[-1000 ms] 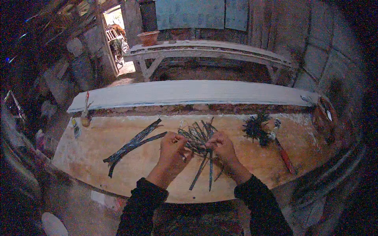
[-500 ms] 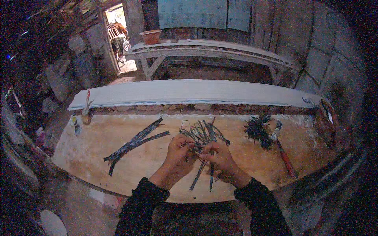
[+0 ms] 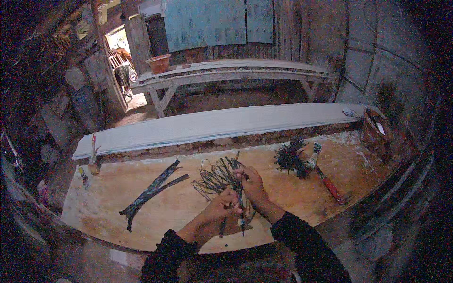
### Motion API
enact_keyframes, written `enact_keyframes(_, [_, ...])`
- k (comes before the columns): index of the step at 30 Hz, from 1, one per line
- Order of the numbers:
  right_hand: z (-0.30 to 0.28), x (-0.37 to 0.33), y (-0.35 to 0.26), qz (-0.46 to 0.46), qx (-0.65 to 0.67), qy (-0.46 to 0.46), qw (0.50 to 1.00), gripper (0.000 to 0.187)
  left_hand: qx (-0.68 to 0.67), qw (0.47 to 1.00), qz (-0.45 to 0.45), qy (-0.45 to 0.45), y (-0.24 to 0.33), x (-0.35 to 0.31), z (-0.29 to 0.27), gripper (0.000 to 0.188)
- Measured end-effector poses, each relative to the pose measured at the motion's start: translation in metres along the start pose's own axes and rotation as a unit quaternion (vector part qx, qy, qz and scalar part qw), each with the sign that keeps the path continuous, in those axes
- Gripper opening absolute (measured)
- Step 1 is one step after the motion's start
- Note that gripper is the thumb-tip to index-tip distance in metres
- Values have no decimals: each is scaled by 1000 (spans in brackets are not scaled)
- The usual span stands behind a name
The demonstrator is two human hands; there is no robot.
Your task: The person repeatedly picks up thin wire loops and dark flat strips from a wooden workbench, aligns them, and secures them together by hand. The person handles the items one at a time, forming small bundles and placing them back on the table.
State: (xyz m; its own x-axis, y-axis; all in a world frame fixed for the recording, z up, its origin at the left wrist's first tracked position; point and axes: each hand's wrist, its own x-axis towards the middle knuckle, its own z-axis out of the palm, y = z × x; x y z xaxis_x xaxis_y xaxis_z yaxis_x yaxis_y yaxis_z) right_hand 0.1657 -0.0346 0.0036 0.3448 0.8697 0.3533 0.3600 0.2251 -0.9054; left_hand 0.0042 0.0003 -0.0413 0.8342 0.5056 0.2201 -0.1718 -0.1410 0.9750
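A loose bundle of thin dark strips (image 3: 214, 178), many bent into loops, lies mid-board in front of my hands. My right hand (image 3: 250, 185) is closed on a narrow dark strip (image 3: 243, 225) at the bundle's right side. Lower and to the left, my left hand (image 3: 222, 206) is closed in a pinch on the same strip, whose tail hangs down past the fingers. Exactly where the fingertips grip is partly hidden. Flat dark strips (image 3: 152, 191) lie apart to the left, crossed near one end.
On the right lie a bushy dark tuft (image 3: 291, 159) and a red-handled hammer-like tool (image 3: 330, 185). A brown pot (image 3: 375, 127) stands at the far right corner. A white ledge (image 3: 212, 125) runs behind the board (image 3: 104, 207). Beyond it stands a long bench (image 3: 236, 73).
My hands have separated: the right has moved up along the strips, the left down. The view has turned slightly, so the board appears tilted and shifted.
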Motion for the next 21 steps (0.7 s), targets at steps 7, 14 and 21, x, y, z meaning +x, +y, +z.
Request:
enact_keyframes(7, [-9, 9, 27, -13, 6, 53, 998, 12, -124, 977, 1, 175, 27, 6, -2, 14])
enact_keyframes(14, [7, -19, 12, -39, 176, -175, 968, 12, -237, 880, -57, 408, 88, 12, -3, 14])
enact_keyframes(21, [13, -36, -14, -205, 97, -295, 928, 10, -242, 870, -58, 427, 62, 5, -19, 14])
